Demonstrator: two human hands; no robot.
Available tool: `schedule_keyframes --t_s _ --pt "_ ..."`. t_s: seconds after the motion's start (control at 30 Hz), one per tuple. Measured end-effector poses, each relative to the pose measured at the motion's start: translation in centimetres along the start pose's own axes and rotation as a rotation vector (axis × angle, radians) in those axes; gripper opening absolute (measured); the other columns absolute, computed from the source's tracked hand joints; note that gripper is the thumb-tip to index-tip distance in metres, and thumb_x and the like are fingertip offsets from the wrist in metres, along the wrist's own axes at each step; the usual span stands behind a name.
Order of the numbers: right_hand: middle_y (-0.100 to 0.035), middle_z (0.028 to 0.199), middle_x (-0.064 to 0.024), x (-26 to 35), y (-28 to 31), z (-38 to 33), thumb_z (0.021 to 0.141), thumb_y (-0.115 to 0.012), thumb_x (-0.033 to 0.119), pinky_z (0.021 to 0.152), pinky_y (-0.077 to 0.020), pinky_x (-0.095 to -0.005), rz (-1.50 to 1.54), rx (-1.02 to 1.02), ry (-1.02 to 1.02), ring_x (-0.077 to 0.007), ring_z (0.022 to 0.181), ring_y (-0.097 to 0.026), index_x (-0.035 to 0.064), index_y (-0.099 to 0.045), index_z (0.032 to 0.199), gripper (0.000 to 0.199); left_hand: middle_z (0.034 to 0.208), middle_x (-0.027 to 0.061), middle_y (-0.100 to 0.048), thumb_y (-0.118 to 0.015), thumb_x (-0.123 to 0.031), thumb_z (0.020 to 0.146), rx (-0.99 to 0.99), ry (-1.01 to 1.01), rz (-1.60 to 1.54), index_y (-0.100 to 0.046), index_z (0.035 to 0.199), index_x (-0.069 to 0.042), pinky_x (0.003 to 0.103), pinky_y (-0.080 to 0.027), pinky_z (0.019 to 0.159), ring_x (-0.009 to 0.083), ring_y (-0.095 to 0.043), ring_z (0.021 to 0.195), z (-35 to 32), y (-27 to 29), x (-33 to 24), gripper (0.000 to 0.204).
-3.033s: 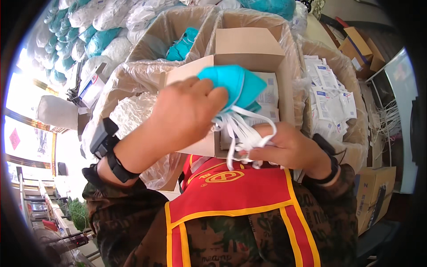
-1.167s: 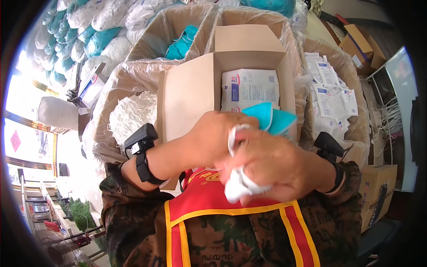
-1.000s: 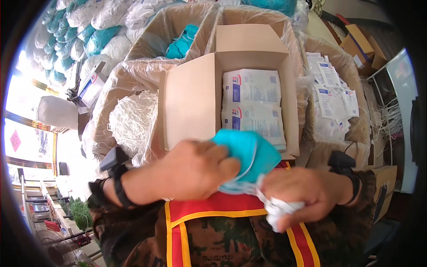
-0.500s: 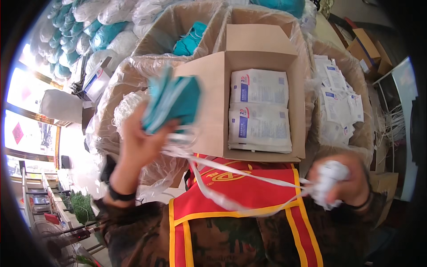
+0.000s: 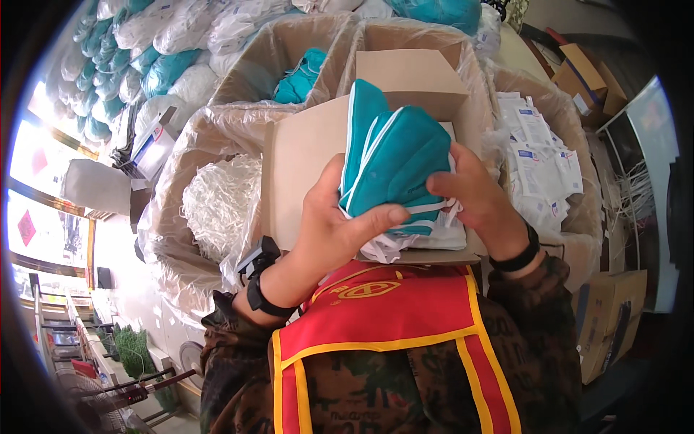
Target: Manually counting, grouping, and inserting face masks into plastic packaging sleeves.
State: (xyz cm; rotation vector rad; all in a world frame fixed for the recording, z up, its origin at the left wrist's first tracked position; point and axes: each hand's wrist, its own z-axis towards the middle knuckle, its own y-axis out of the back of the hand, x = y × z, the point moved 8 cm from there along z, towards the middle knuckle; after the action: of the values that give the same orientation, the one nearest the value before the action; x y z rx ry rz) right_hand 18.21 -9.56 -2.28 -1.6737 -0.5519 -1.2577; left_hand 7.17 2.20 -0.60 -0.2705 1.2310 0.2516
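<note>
— Teal folded cloth bundle (image 5: pixel 394 163), white-edged: where is it?

— Held up between both hands, just in front of the open cardboard box (image 5: pixel 303 155) and hiding most of its inside. Left hand (image 5: pixel 336 224) has its grip clamped on the lower left of the bundle, thumb across the front. Right hand (image 5: pixel 473 195) pinches the right edge, fingers closed on the fabric.

— Anything under it?

— White ties or cords (image 5: pixel 405 246) bunched below the cloth, touching both hands; whether they are attached to it is hard to tell here. Black wristbands on both wrists. A red vest with yellow trim (image 5: pixel 390 318) lies nearest the camera.

— Farther out?

— Left of the box, a plastic-lined bin of white cords (image 5: pixel 217 206). Right of it, a lined bin of small white packets (image 5: pixel 538 159). Behind the box, another lined bin holding teal cloth (image 5: pixel 300 76). Beyond, at upper left, stacked clear bags of teal and white goods (image 5: pixel 155 65).
</note>
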Motion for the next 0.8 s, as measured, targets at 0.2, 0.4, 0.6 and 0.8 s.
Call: schedule_keyframes --t_s 0.2,0.4,0.6,0.8 --pt "-0.065 0.112 -0.0080 1.1 1.8 0.9 0.075 -0.081 0.022 0.090 -0.0515 -0.0294 0.041 0.042 0.018 -0.0160 0.099 -0.064 -0.0017 -0.050 0.127 0.065 0.131 0.0162 -0.054 -0.082 -0.030 0.075 0.427 -0.303 0.557 -0.049 0.129 -0.003 0.037 -0.041 0.099 0.0257 -0.053 0.118 1.0 1.8 -5.0 0.069" --pt "-0.065 0.111 -0.0070 1.0 1.2 1.6 0.077 -0.080 0.021 0.088 -0.0521 -0.0283 0.100 0.075 0.047 -0.0142 0.098 -0.064 -0.0009 -0.052 0.125 0.060 0.138 0.0163 -0.050 -0.074 -0.022 0.079 0.208 -1.019 1.295 -0.059 0.112 -0.022 0.045 -0.021 0.114 0.0319 -0.047 0.129 -1.1 -2.7 -9.2 0.037" --pt "-0.064 0.109 -0.0068 -0.7 0.8 1.7 0.085 -0.074 0.034 0.082 -0.0534 -0.0276 0.069 0.068 -0.009 -0.0127 0.096 -0.064 0.0004 -0.053 0.124 0.055 0.104 0.0041 -0.064 -0.070 -0.014 0.071 0.531 -1.030 1.325 -0.058 0.088 -0.016 0.043 -0.035 0.107 0.0220 -0.058 0.107 0.2 -5.8 -8.9 0.021" --pt "-0.066 0.096 -0.0076 -5.5 2.7 -1.6 0.089 -0.061 0.056 0.058 -0.0531 -0.0246 0.139 0.055 -0.301 -0.0133 0.073 -0.065 0.0003 -0.058 0.118 0.063 0.094 0.0009 -0.056 -0.069 -0.014 0.067 0.591 -1.019 1.442 -0.061 0.095 -0.014 0.033 -0.044 0.074 0.0182 -0.055 0.082 0.7 -5.0 -8.8 0.030"
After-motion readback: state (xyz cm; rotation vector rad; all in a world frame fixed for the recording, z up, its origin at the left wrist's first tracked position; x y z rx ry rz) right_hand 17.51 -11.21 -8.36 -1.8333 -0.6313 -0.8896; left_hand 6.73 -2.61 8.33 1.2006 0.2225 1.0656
